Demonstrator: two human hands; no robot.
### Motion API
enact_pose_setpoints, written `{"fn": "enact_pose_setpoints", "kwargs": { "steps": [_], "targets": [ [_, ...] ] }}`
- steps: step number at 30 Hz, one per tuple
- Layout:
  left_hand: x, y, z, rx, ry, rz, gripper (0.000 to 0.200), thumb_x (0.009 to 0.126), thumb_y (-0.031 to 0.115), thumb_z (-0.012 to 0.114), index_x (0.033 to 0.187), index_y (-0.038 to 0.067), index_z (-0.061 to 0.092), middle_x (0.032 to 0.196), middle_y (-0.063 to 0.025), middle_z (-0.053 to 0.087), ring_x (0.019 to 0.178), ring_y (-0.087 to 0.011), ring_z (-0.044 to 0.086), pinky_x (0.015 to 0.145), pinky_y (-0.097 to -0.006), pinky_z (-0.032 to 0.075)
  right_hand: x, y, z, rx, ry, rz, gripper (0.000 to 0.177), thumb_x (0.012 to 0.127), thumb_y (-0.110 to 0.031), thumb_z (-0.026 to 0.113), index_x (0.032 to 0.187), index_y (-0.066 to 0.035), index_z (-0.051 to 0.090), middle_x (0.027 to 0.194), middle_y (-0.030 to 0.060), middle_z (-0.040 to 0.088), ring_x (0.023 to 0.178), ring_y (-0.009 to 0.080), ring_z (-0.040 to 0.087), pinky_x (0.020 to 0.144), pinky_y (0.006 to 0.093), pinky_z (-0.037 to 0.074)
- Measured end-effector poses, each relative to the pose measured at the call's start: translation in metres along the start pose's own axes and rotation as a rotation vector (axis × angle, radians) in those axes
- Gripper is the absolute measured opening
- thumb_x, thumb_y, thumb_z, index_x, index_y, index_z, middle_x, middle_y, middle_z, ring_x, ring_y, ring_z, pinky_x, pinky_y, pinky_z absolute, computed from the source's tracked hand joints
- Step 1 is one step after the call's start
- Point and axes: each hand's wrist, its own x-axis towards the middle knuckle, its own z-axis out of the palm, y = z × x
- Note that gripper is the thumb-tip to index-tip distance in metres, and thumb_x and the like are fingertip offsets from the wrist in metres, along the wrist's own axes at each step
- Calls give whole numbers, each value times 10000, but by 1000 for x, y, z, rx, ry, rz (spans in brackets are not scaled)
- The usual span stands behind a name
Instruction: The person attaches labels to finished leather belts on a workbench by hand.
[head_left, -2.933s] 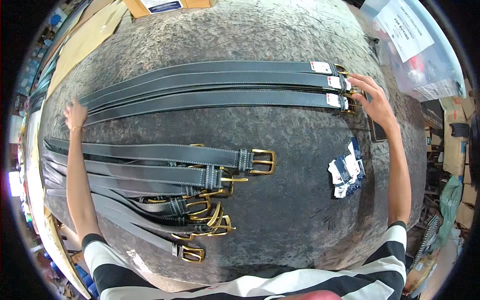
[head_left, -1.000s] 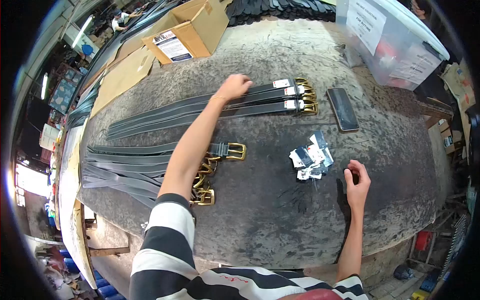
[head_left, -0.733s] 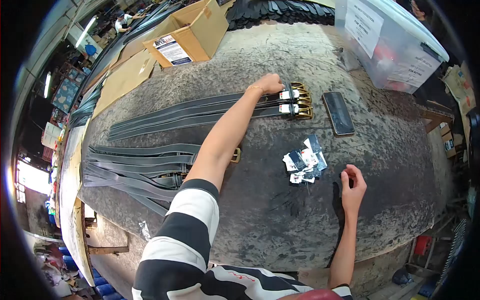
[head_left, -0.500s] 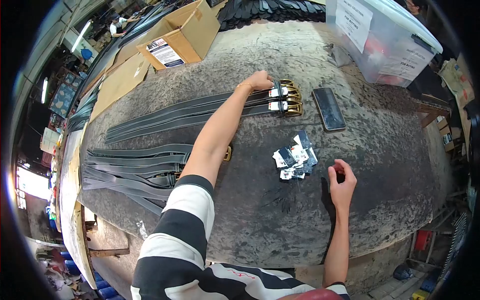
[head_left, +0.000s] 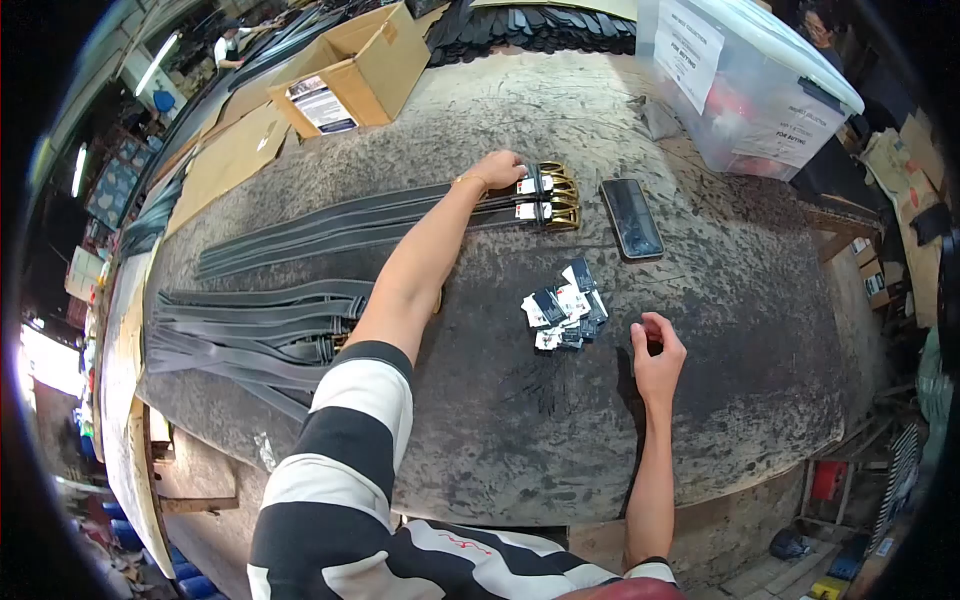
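My left hand (head_left: 497, 168) is closed at the buckle end of a row of dark leather belts (head_left: 340, 222), its fingers at the top belt, close to a white tag. The fingertips are partly hidden. These belts lie side by side, with gold buckles (head_left: 562, 195) and white tags (head_left: 533, 210) at the right end. Nearer to me, a second bundle of belts (head_left: 250, 320) lies partly behind my left forearm. My right hand (head_left: 660, 362) hovers over the table with curled fingers and a gap to the thumb, holding nothing. Left of it is a loose pile of black and white tags (head_left: 567, 305).
A smartphone (head_left: 632, 218) lies right of the buckles. At the back stand an open cardboard box (head_left: 375, 75) and a lidded clear plastic bin (head_left: 750, 90). Dark strips (head_left: 530, 28) are stacked along the far edge of the worn table (head_left: 500, 430). Other people appear in the background.
The whole view has shifted slightly, so the table and its contents appear further left. My left hand stays at the belts' buckle end, and my right hand keeps its curled pose.
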Motion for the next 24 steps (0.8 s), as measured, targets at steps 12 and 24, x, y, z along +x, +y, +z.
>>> {"fn": "enact_pose_setpoints", "kwargs": {
  "steps": [12,24],
  "targets": [
    [-168,51,-70,108,50,155,392,989,361,599,1088,0,717,1170,-225,656,1115,-388,624,948,-466,498,5,0,3,-21,-27,-27,239,921,-174,744,1062,17,713,868,101,731,787,179,682,765,322,541],
    [-332,115,84,-523,430,66,396,984,246,655,1285,-2,591,1303,-174,618,1246,-347,579,1075,-410,441,18,9,9,-175,-72,-96,264,946,-159,673,1181,-40,691,988,157,741,896,290,711,834,393,544]
  ]
}}
